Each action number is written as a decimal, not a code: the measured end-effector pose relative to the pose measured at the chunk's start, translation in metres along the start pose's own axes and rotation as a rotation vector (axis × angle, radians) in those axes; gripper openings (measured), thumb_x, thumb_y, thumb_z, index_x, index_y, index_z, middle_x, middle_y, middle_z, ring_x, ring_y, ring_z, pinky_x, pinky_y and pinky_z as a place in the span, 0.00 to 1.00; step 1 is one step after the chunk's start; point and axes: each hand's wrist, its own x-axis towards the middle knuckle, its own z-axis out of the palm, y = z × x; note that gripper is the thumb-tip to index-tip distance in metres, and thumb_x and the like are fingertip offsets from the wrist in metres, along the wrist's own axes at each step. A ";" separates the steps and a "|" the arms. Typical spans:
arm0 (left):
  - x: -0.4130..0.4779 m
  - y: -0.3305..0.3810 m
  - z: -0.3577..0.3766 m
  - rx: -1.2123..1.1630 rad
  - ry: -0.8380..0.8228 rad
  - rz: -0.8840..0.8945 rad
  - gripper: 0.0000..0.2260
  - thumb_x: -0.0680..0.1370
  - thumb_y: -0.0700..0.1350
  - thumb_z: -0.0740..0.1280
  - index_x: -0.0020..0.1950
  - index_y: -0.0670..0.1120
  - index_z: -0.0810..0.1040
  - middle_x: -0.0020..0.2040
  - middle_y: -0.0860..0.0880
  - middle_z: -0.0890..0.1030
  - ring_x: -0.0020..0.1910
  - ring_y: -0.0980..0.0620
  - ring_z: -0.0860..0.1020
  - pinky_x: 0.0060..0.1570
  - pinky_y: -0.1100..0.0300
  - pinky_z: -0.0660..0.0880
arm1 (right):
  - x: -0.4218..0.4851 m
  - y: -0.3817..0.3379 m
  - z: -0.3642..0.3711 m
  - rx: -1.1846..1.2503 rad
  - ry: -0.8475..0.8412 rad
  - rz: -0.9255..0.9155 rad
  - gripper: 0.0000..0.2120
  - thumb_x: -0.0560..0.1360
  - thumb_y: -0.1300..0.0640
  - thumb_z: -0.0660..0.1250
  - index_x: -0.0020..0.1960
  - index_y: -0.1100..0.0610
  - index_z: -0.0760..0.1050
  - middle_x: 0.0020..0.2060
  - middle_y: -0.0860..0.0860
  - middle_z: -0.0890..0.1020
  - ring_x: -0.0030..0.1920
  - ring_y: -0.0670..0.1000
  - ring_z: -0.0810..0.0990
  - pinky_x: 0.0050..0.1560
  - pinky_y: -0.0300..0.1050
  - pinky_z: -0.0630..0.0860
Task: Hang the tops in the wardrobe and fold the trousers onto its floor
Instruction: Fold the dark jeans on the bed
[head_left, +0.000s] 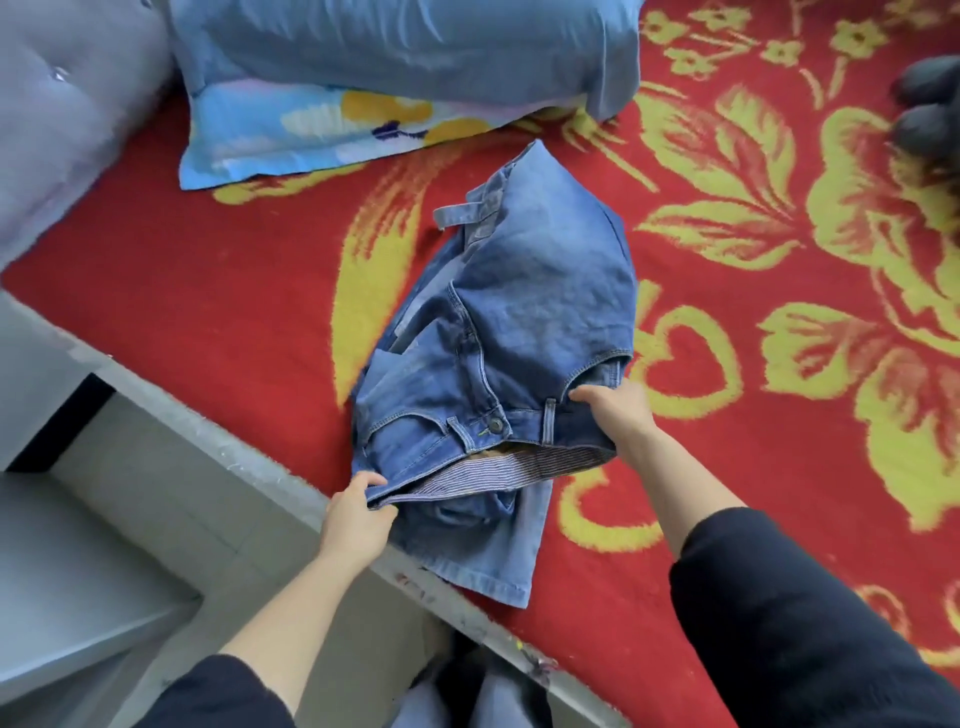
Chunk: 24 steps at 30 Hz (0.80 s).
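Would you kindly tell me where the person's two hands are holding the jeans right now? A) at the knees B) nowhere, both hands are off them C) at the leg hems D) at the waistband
D: the left hand and right hand each grip the waistband of the jeans, either side of the button.

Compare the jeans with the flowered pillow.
The jeans are plain dark denim; the flowered pillow is pale blue with yellow blooms. The left hand and right hand grip the jeans' waistband; the flowered pillow is untouched by hands, under a plain blue pillow. Both rest on the red blanket.
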 end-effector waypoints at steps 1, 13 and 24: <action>-0.004 0.001 -0.002 -0.095 0.024 -0.011 0.08 0.73 0.39 0.68 0.49 0.49 0.76 0.45 0.45 0.80 0.46 0.43 0.76 0.45 0.53 0.71 | -0.007 -0.006 -0.001 0.032 -0.016 -0.005 0.04 0.70 0.59 0.72 0.41 0.60 0.80 0.35 0.53 0.80 0.34 0.52 0.79 0.35 0.40 0.73; -0.117 0.028 -0.049 -0.766 -0.175 -0.059 0.07 0.72 0.37 0.72 0.47 0.45 0.78 0.43 0.44 0.82 0.39 0.47 0.78 0.41 0.54 0.77 | -0.176 0.011 -0.091 0.331 0.153 -0.051 0.08 0.76 0.55 0.67 0.40 0.58 0.77 0.37 0.53 0.81 0.37 0.53 0.80 0.39 0.46 0.76; -0.243 0.142 -0.065 -0.746 -0.487 0.500 0.06 0.74 0.41 0.72 0.49 0.48 0.79 0.39 0.53 0.79 0.41 0.57 0.75 0.40 0.63 0.71 | -0.304 -0.098 -0.226 0.886 0.777 -0.668 0.11 0.78 0.56 0.64 0.57 0.58 0.80 0.51 0.52 0.83 0.47 0.47 0.80 0.48 0.38 0.76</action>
